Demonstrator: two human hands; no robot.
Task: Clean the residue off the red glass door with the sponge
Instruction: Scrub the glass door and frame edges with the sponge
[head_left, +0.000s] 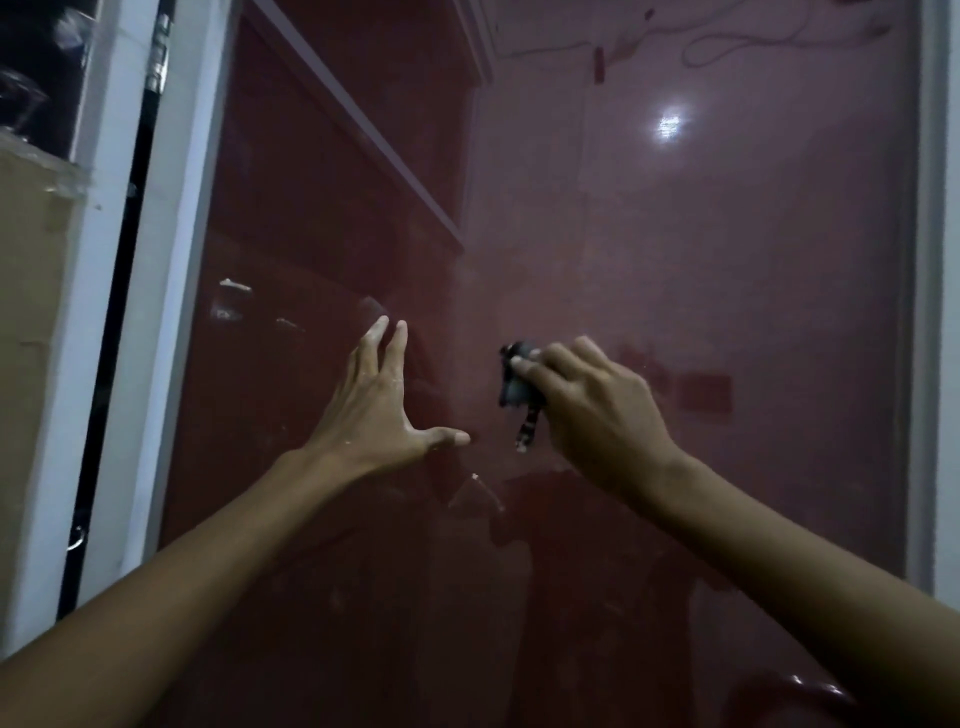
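Dim light fills the room, and the red glass door (675, 260) takes up most of the frame, bounded by a white frame (171, 260) at left and a pale strip at the far right edge, with a lamp's glare reflected at upper right. At centre the right hand (597, 410) curls its fingers (540, 364) around a small dark sponge (514, 382) and holds it against or just off the glass; contact cannot be confirmed. A thin dark strip hangs below the sponge. The left hand (379, 400) sits just left of it, fingers straight and spread, thumb pointing toward the sponge, holding nothing; it seems braced on the glass, though that is a judgement. White residue (234, 286) shows as small streaks at middle left of the frame, near the white frame, with fainter flecks just below the hands at lower centre. So the clearest dirt lies left and slightly up from the sponge, beyond the left hand, which stands between sponge and streaks. The right hand is the working one, yet the left is nearer the marks. Reaching them likely means sweeping leftward and shifting the left hand aside. Open glass spreads right and below; to the left the white frame limits the stroke.
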